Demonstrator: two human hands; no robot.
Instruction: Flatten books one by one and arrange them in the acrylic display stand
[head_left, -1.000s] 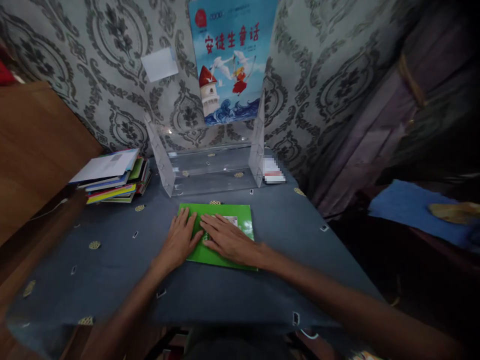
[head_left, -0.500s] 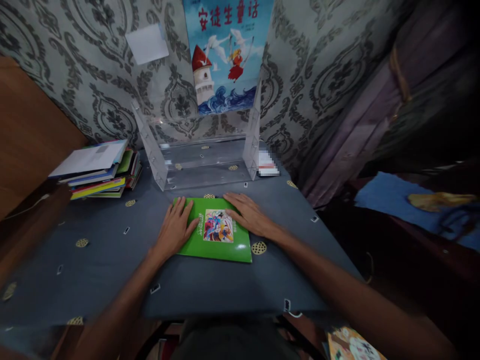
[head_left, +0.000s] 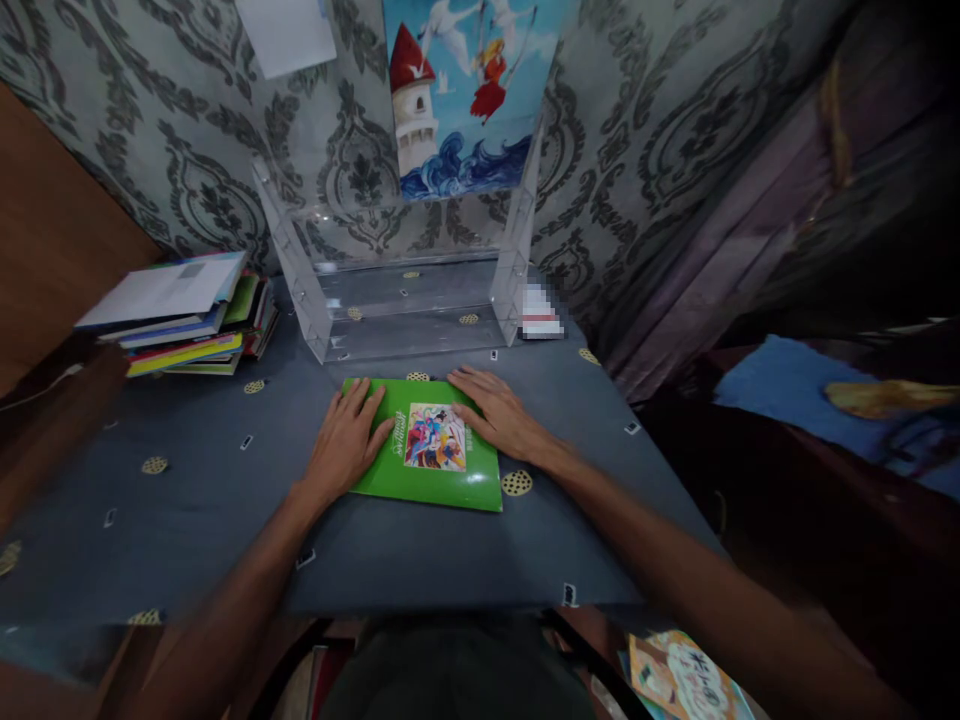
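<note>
A green book [head_left: 435, 487] with a colourful picture on its cover lies closed on the cloth-covered table. My left hand [head_left: 350, 432] rests flat over its left edge, fingers stretched out. On the upper right part of the cover lies my right hand [head_left: 495, 412], also open, with its fingers pointing to the far left. Neither hand grips the book; both only touch it from above. Behind the book stands a clear plastic rack [head_left: 420, 330] with stepped side panels and no books on it.
A stack of books [head_left: 184, 315] stands at the back left, with another person's blurred arm [head_left: 60, 440] beside it. A poster [head_left: 472, 100] hangs on the wall. A pixelated white item [head_left: 540, 315] lies right of the rack. Below the table's front edge are more books [head_left: 682, 675].
The camera view has tilted down a little, so the wall and table appear higher. Both hands stay flat on the green book, which looks unmoved on the table.
</note>
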